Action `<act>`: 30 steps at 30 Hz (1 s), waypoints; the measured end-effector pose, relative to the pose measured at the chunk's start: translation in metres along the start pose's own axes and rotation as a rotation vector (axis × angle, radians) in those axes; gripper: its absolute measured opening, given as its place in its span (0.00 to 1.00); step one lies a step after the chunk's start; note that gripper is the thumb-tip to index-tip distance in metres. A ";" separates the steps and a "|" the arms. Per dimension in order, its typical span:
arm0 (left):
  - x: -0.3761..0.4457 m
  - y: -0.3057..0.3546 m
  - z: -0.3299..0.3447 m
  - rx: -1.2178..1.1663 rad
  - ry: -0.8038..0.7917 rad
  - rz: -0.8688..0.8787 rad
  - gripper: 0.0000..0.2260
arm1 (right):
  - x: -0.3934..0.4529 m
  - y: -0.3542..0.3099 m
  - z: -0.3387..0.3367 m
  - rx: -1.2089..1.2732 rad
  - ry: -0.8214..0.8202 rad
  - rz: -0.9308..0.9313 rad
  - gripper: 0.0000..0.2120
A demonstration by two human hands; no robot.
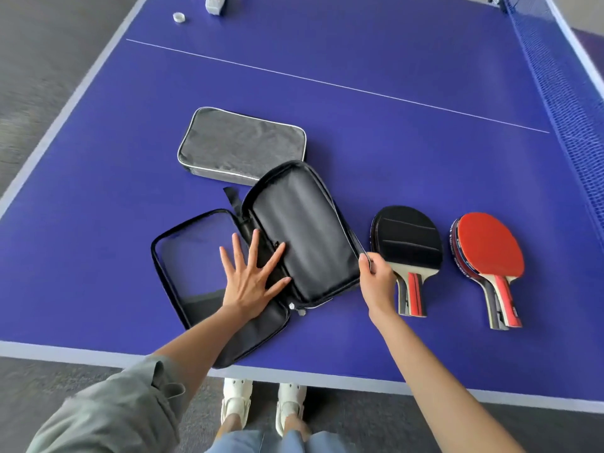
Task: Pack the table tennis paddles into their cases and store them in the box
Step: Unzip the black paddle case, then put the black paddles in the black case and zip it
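Opening black case (304,237) noted near table (408,132) front edge, flap lifted. Advised: keep base pinned, peel flap fully back before loading paddles (408,246) (lying just right of case; second pair (488,253) farther right). Left hand (250,282) laid flat, fingers spread, pressing case hinge. Right hand (376,276) pinched flap's edge. Grey case (242,145) lay closed behind. Box not sighted.

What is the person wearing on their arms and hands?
The hands are bare, with no gloves: the left hand and the right hand. The left arm has a grey-green sleeve pushed up toward the elbow. The right forearm shows no sleeve.
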State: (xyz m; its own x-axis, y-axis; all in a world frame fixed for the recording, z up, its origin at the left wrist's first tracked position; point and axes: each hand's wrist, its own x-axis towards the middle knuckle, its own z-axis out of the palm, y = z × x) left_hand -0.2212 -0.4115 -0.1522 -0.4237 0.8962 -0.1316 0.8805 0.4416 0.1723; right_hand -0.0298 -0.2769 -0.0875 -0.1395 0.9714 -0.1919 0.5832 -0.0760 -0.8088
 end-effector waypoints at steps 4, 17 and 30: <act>0.006 -0.016 -0.004 0.034 -0.035 0.119 0.30 | -0.011 0.021 0.002 -0.062 -0.013 0.105 0.11; 0.000 -0.024 -0.005 0.076 -0.041 0.207 0.29 | 0.011 -0.009 0.048 -0.839 -0.264 -0.753 0.22; 0.018 -0.010 -0.021 -0.124 -0.108 0.160 0.25 | -0.031 0.030 0.068 -0.916 -0.199 -0.481 0.26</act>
State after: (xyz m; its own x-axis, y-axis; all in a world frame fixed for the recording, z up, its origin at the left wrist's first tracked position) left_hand -0.2421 -0.3990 -0.1361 -0.2495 0.9485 -0.1951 0.8990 0.3017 0.3174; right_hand -0.0623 -0.3243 -0.1440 -0.5974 0.7934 -0.1171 0.8017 0.5873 -0.1112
